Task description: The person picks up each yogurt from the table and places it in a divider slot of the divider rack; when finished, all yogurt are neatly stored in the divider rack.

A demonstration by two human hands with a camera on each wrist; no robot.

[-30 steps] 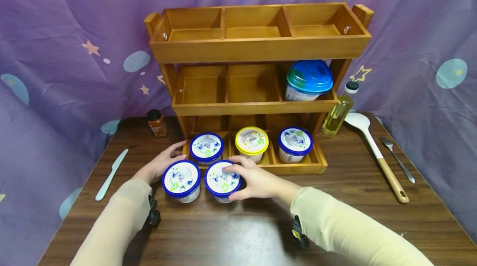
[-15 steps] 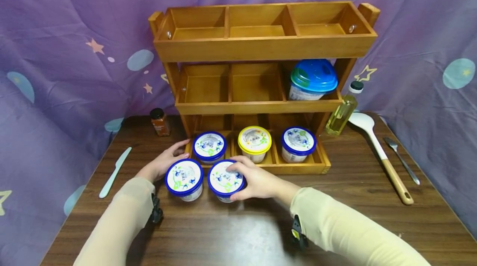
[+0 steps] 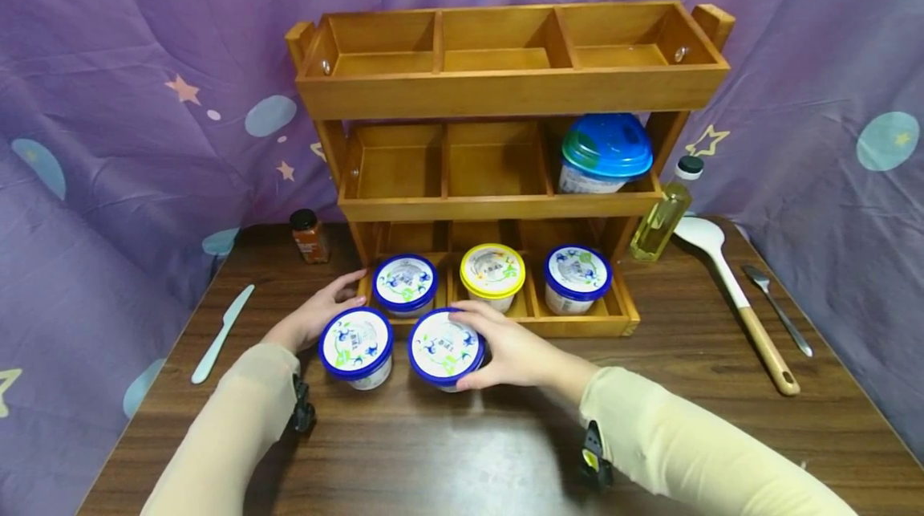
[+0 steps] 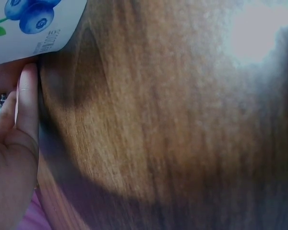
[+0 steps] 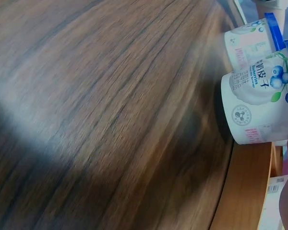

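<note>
While the wooden rack (image 3: 505, 91) holds a blue-lidded tub (image 3: 605, 155) on its middle tier and three cups along the bottom, your right hand (image 3: 514, 353) curls around the right blueberry cup (image 3: 445, 347) on the table (image 3: 469, 444), and your left hand (image 3: 312, 319) cups the left blueberry cup (image 3: 357, 344) beside it.

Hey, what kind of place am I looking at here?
Probably a staged kitchen-style tabletop, not a real kitchen: a wooden three-tier rack holding yogurt cups, an oil bottle and white spatula beside it, and a purple star-print cloth backdrop behind.
</note>
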